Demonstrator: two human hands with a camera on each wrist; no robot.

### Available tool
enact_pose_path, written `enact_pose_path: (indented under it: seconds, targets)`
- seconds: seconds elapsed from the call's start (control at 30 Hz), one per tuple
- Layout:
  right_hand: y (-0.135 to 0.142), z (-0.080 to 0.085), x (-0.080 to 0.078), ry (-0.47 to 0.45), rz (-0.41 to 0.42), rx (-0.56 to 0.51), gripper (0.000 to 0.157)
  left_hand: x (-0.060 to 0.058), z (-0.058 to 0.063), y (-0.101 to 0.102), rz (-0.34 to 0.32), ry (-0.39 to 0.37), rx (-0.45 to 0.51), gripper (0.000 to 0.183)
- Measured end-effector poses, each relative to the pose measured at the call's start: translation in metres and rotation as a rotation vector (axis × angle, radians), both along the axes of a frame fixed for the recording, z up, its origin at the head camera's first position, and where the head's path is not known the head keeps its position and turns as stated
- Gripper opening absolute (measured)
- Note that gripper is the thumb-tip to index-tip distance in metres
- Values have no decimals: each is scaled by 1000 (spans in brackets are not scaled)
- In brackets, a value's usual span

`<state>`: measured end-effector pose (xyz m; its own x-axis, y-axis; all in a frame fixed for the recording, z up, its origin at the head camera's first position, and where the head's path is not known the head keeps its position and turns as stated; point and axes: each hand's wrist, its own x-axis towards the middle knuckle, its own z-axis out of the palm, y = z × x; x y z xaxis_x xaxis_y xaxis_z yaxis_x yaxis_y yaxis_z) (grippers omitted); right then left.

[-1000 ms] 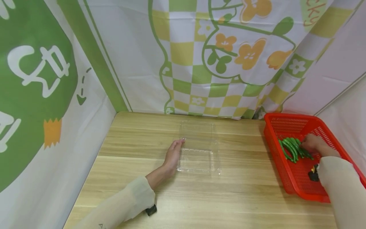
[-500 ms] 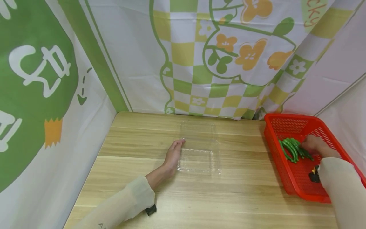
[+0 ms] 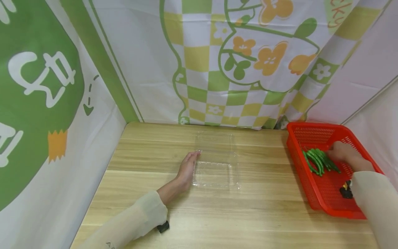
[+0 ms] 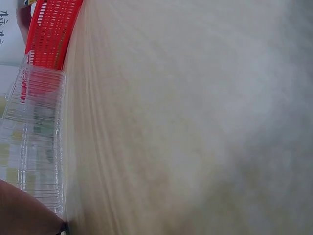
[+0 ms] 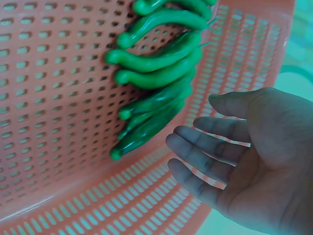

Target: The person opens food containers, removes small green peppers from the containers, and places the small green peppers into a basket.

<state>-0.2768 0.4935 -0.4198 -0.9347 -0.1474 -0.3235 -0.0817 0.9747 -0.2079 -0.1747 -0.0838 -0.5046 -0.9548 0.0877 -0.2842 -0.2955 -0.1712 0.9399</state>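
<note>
Several green chili peppers [image 5: 161, 63] lie side by side in the red plastic basket [image 3: 317, 197] at the right. My right hand [image 5: 249, 156] is inside the basket beside them. In the right wrist view its fingers are spread and slightly bent, with nothing between them, and they point toward the peppers. A clear plastic clamshell box [image 3: 214, 173] lies opened out on the table, lid part at the back. My left hand [image 3: 187, 171] rests along the box's left side, its straight fingertips at the edge near the fold.
The wooden table [image 3: 264, 214] carries both the box and the basket. A patterned curtain [image 3: 214, 86] hangs right behind the table's back edge, and printed cloth [image 3: 90, 145] hangs along the left side.
My right hand has drawn back slightly to the right from the peppers. The left hand and the clear box have stayed in place.
</note>
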Motion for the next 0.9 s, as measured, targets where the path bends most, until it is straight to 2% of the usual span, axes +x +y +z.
enact_pose_path:
  seconds: [0.2, 0.3, 0.4, 0.6, 0.77, 0.9]
  targets:
    - [-28, 17, 5, 74, 73, 21, 30, -1, 6, -6, -5, -35, 9, 49]
    - [-41, 23, 5, 111, 92, 57, 39, -3, 12, -11, 19, -54, -11, 50]
    - [-57, 31, 6, 140, 94, 67, 42, -4, 18, -20, 40, -43, -62, 52]
    - [-93, 44, 13, 203, 84, 70, 50, -1, 25, -33, 41, -7, -114, 54]
    - [-123, 50, 21, 253, 89, 36, 60, 3, 35, -44, -9, 46, -158, 59]
    - [-146, 52, 28, 314, 119, 1, 63, 2, 41, -52, -81, 101, -289, 63]
